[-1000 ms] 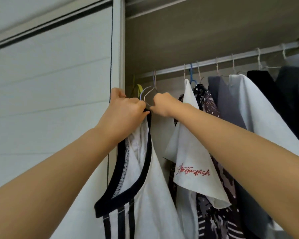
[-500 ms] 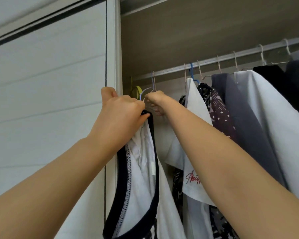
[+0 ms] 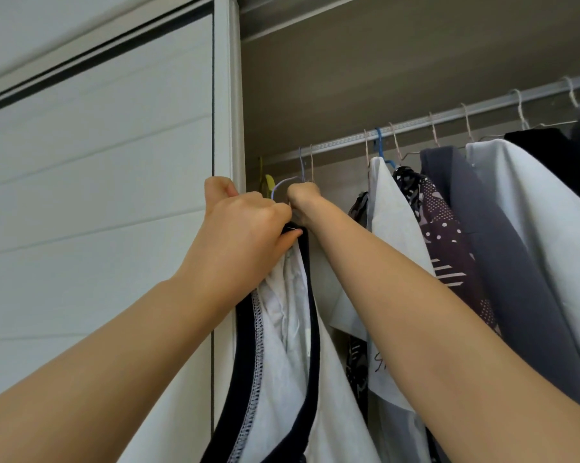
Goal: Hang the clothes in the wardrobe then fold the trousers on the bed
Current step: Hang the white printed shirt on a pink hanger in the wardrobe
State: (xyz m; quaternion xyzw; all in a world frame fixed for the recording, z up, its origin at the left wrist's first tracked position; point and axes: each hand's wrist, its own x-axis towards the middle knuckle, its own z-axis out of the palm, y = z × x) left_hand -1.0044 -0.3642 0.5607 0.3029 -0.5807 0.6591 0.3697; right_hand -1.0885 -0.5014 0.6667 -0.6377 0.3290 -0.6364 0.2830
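At the left of the frame stands the white wardrobe door (image 3: 98, 195). Just right of its edge, near the centre, my left hand (image 3: 245, 225) has a clenched grip on the dark-trimmed neckline of the white shirt (image 3: 281, 362), which hangs down to the bottom edge. Just beside it, my right hand (image 3: 303, 198) is curled round the wire hanger (image 3: 283, 182), under 2 hooks that reach the rail (image 3: 415, 123). To do this well, I judge I should steady the hanger, spread the neckline over its shoulder, and seat the hook fully before letting go. Script on a white cloth (image 3: 395, 228), low and right of centre, is mostly hidden by my arm; I cannot read it.
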